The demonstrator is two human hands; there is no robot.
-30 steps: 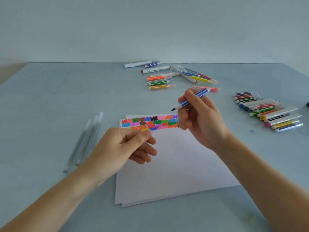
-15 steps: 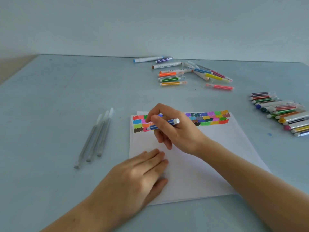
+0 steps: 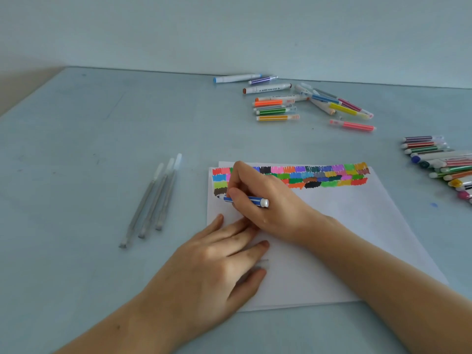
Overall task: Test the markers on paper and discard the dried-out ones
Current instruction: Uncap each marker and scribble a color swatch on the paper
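Gripping slim striped blue marker (image 3: 246, 199), right hand (image 3: 265, 200) over smooth white paper (image 3: 344, 226).

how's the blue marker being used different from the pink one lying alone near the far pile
The blue marker is uncapped and gripped by the right hand, its tip at the paper; the pink marker lies loose on the table, apparently capped. Blue versus pink barrel. Both are slim and striped lengthwise.
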